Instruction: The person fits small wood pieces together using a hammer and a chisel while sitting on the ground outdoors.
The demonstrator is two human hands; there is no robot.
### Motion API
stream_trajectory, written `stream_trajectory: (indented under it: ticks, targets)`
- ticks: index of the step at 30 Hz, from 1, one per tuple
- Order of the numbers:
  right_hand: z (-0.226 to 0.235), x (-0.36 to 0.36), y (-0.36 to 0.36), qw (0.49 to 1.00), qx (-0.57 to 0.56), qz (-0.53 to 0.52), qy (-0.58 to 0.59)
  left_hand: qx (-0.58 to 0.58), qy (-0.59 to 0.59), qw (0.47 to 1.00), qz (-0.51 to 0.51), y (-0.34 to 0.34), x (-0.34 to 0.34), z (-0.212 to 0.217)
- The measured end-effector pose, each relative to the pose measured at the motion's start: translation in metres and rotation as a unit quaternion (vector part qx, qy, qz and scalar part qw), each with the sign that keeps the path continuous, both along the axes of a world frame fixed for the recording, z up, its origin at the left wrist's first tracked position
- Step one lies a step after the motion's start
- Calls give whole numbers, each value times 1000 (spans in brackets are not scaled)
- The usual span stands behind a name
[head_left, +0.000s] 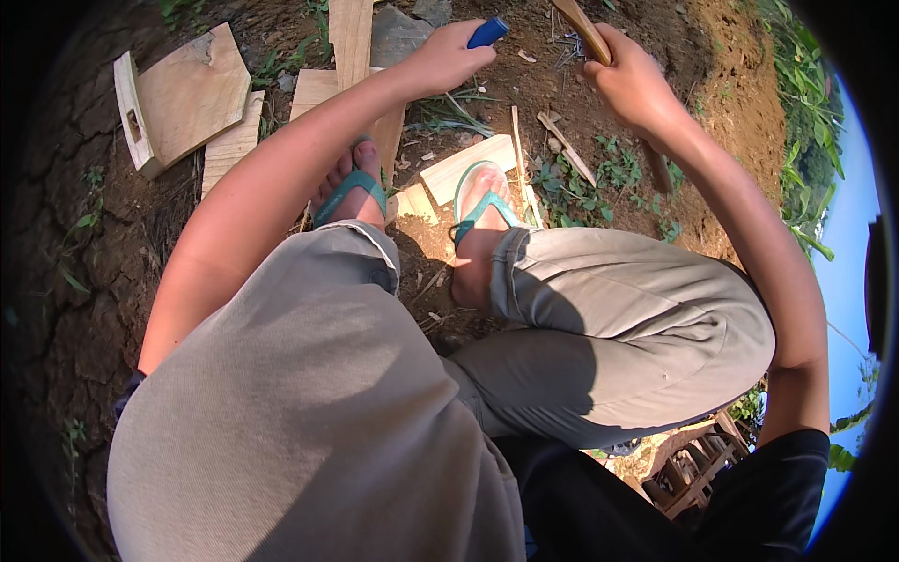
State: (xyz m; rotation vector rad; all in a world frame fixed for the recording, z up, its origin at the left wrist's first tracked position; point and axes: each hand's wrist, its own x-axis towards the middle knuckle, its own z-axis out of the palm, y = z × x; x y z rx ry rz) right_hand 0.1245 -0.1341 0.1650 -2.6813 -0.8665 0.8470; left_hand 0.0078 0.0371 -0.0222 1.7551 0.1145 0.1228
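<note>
The person squatted on bare, cracked ground [84, 281], knees in grey trousers filling the lower view, both arms stretched forward. The left hand [445, 58] was wrapped around a blue-handled tool [489, 32], its fingers closed tight on the handle so that only the blue end stuck out past the knuckles (the working end was hidden under the hand). This tool sat just beside a long upright plank [351, 42] that ran up out of the top of the view. The right hand [629, 80] gripped a wooden handle [585, 33], fingers curled fully about it; the handle slanted up to the top edge and its lower end showed again below the wrist. Between the two hands lay a small heap of nails [567, 47] on the soil. Both feet wore teal flip-flops [479, 201], the right one resting against a short pale wood block [459, 167]. Off to the left lay a flat board with a rim [183, 94], well apart from the hands, and thin wood splinters [567, 145] were scattered near green weeds [609, 173].
</note>
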Motion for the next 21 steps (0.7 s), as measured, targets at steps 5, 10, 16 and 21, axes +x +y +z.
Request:
stream_trajectory:
  ticks: [5,10,16,21]
  targets:
    - [20,22,19,996,17,-87,-17,-71,-1,997,0,-6,-3,29]
    - [16,41,12,998,-64,-9,22,-249,-41,967,37,25,21,119]
    - [-68,23,-36,993,-89,71,9,-331,-193,913,137,117,-8,148]
    - [-114,-36,-48,997,-58,51,-21,-268,-132,917,264,179,-72,143]
